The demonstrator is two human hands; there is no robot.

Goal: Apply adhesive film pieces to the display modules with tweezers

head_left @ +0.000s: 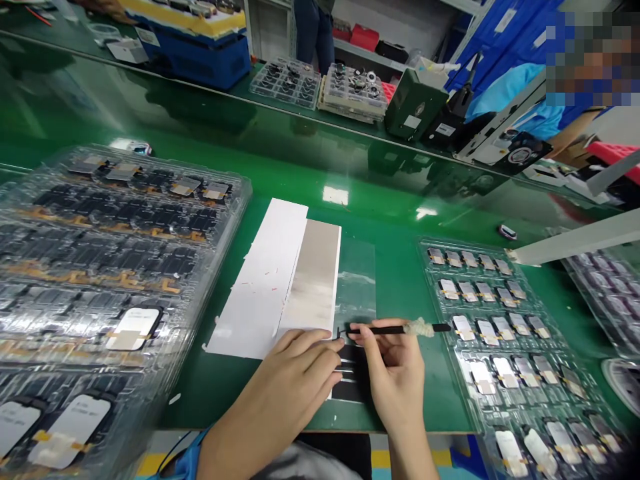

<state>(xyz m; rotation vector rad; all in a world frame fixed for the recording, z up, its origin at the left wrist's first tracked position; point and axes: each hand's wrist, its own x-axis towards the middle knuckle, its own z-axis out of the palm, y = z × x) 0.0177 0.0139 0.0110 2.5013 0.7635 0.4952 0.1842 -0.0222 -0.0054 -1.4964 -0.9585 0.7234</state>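
Seen from the head camera at a green desk (400, 280), a worker's right hand (395, 367) clamps its grip around a slim black tool (393, 330), tip just beside the left hand (290, 380). The left fingers lie over the grey sheet (315, 273); whether they pinch anything cannot be told. A slip could nick a fingertip or score the black strips (353, 391); a careless backswing could jostle parts in the right-hand tray (435, 293).

I have bright light, with white glare (335, 195) on the green table (400, 280), above centre. Upper right is pixelated.
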